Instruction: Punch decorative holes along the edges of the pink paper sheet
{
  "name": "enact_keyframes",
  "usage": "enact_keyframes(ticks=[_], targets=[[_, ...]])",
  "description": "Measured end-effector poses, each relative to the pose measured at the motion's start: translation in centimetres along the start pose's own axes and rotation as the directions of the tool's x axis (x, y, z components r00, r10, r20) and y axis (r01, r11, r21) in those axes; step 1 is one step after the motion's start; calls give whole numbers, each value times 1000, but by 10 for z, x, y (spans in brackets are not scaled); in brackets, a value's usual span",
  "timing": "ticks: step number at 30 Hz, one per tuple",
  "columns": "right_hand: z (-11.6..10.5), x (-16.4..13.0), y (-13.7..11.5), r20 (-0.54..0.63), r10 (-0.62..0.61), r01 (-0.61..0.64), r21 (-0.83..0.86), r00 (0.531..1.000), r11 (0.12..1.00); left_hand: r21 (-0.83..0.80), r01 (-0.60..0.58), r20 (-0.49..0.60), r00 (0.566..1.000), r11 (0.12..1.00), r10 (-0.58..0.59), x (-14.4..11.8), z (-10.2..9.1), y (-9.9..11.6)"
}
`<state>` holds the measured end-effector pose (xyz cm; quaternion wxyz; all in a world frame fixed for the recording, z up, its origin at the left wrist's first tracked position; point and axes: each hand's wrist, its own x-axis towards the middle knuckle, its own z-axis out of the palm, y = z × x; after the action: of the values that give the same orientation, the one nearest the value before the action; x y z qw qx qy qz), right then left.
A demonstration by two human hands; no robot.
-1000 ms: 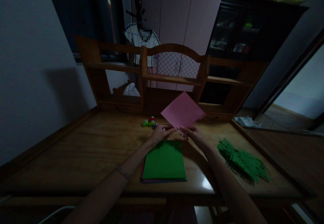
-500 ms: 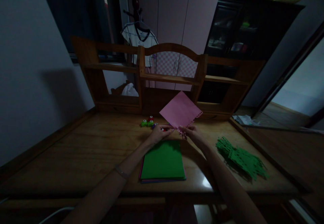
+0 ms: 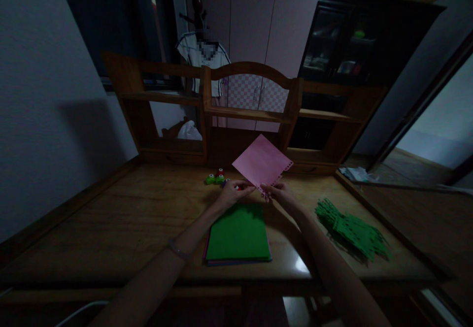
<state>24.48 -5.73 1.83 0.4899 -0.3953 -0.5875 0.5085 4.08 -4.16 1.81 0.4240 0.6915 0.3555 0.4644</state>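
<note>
A sheet of pink paper (image 3: 261, 160) is held up tilted, one corner pointing away from me, over the desk. Small cut-outs run along its lower right edge, and little loops of paper dangle at its near corner. My right hand (image 3: 284, 195) pinches the sheet close to that corner. On the other side my left hand (image 3: 233, 194) has its fingers together at the lower left edge, gripping the paper there. Just below the hands lies a stack of coloured paper (image 3: 239, 236) with a green sheet on top.
Cut green paper (image 3: 353, 231) lies in a loose heap on the right of the wooden desk (image 3: 148, 209). Small green and red toys with eyes (image 3: 215, 178) sit behind my left hand. A wooden shelf (image 3: 251, 114) stands along the desk's back edge.
The pink paper has shifted slightly left and turned a little. Both hands stay in nearly the same place and keep their grip.
</note>
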Motion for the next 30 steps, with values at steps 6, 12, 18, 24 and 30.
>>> enact_keyframes(ticks=[6,12,18,24,30], targets=[[1,0,1,-12,-7,7,-10,1000,1000,7,14,-43,999,1000,-14,1,0,5],[2,-1,-2,11,-61,61,-51,998,997,-13,7,4,1000,1000,-7,0,1,2],[3,-1,-4,-2,-137,136,-123,991,983,-23,44,59,997,999,-43,-5,2,7],[2,2,-4,-2,-152,149,-159,988,976,5,80,13,997,997,-80,-2,2,4],[3,2,-5,-11,-153,148,-184,988,972,53,47,6,999,997,-48,2,1,-3]])
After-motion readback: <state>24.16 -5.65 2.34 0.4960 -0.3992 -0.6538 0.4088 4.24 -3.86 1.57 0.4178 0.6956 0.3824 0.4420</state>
